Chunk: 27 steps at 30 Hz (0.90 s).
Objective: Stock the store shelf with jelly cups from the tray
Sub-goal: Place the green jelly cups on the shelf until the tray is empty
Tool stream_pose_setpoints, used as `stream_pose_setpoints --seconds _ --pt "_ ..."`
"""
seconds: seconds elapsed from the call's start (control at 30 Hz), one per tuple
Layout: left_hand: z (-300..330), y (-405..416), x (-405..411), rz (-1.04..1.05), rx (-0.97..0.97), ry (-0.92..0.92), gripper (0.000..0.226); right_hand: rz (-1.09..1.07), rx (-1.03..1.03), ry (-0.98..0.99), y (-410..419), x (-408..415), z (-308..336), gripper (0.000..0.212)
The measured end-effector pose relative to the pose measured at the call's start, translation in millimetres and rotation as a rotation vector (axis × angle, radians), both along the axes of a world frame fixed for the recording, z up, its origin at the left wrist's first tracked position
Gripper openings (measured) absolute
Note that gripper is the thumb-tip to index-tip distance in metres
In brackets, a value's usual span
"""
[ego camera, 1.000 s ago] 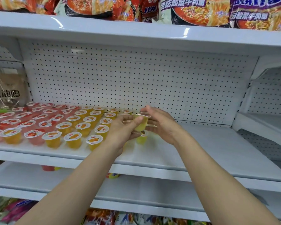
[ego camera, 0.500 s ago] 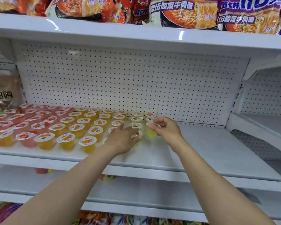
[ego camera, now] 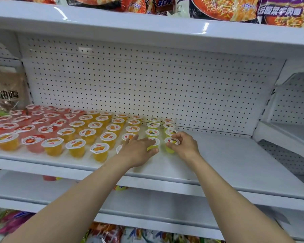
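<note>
From the head camera, both bare arms reach up and forward onto the white shelf (ego camera: 235, 160). The right hand (ego camera: 184, 146) has its fingers and thumb curled round a yellow cup (ego camera: 170, 146), pinching it at the rim while it stands on the shelf board. That cup is the front one of the rightmost column; three more yellow cups stand in line just behind the fingers, running back toward the pegboard (ego camera: 165, 85).

The left hand (ego camera: 139, 149) lies flat, palm down, fingers straight and a little spread. Its thumb and forefinger rest against a second cup (ego camera: 154, 143), the front one of the next column, just left of the right hand. Whether it presses or only touches I cannot tell. Part of another lid peeks out under the left hand's wrist side.

Left of that hand, rows of cups (ego camera: 77, 132) cover the shelf: orange ones nearest, pink and red ones farther left. Right of the right hand there is bare board.

Above both hands, noodle packs (ego camera: 226, 9) sit on the upper shelf. Far to the left a brown bag (ego camera: 5, 92) stands. Below the arms, a lower shelf (ego camera: 147, 199) shows a cup or two, partly hidden.
</note>
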<state>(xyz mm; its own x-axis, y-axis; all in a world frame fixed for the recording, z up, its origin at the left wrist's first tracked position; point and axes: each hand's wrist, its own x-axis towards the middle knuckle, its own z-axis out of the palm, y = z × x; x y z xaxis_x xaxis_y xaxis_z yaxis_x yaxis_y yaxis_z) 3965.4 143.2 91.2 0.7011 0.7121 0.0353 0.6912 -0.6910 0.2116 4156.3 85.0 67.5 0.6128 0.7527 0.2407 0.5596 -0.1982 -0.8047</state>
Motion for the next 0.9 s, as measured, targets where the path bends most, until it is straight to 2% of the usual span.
stream_pose_setpoints --seconds 0.17,0.23,0.33,0.43,0.53,0.67,0.9 --pt "-1 3 2 0.005 0.012 -0.049 0.054 -0.010 -0.107 -0.052 0 -4 7 0.052" --pt "1 2 2 -0.003 0.011 -0.112 0.055 -0.050 -0.133 -0.152 -3 -9 15 0.053" --pt "11 8 -9 0.018 0.005 -0.300 0.061 -0.085 -0.099 -0.360 -3 -24 39 0.049" --pt "31 22 -37 0.094 0.033 -0.495 0.061 -0.020 -0.129 -0.546 6 -51 66 0.049" --pt "53 41 -82 0.205 0.054 -0.601 0.061 0.056 -0.142 -0.657 22 -91 91 0.052" --pt "67 67 -161 0.360 0.112 -0.620 0.057 0.188 -0.085 -0.719 53 -161 114 0.053" --pt "67 88 -315 0.558 0.185 -0.538 0.054 0.417 -0.022 -0.712 115 -314 121 0.051"
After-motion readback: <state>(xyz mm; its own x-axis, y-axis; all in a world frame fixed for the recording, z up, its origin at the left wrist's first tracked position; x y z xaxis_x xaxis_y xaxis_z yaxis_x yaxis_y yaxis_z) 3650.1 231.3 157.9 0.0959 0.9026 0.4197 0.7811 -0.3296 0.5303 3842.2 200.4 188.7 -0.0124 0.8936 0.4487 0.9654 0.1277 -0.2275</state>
